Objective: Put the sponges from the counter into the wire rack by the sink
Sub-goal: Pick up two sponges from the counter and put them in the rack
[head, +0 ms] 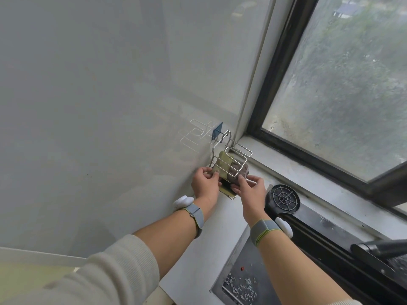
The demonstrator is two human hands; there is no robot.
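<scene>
A wire rack (240, 150) hangs on the glossy wall from a blue adhesive pad, near the window corner. Inside it sits a yellow-green sponge (223, 162) with a grey-brown scrubbing pad (241, 171) beside it. My left hand (204, 183) pinches the near left end of the yellow-green sponge at the rack's edge. My right hand (251, 189) grips the near end of the grey-brown pad. Under my fingers a flat metal tray with a dark and yellowish piece (228, 191) shows at the rack's bottom; what it is stays unclear.
A white counter (211, 238) runs below the rack. A steel sink (240, 278) with scattered bits lies at lower right. A black round-grilled device (284, 198) and a dark faucet (378, 249) stand along the window sill. The window fills the upper right.
</scene>
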